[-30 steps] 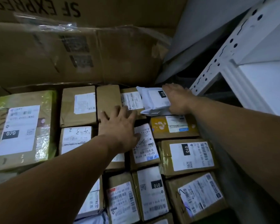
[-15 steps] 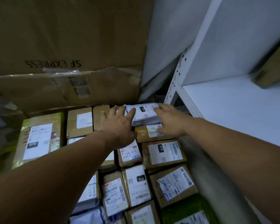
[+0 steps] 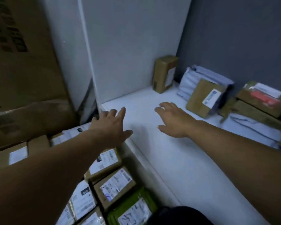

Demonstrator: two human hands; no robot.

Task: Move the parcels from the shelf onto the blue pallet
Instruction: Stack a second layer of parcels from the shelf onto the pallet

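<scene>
Now | left hand (image 3: 111, 125), right hand (image 3: 173, 120): grips wide, empty | brown box (image 3: 199, 98) just beyond, on shelf (image 3: 177, 159)

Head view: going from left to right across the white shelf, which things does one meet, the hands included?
The left hand → right hand → leaning brown box → box with a red label. The upright brown box and the white bags overlap others, so they are left out.
</scene>
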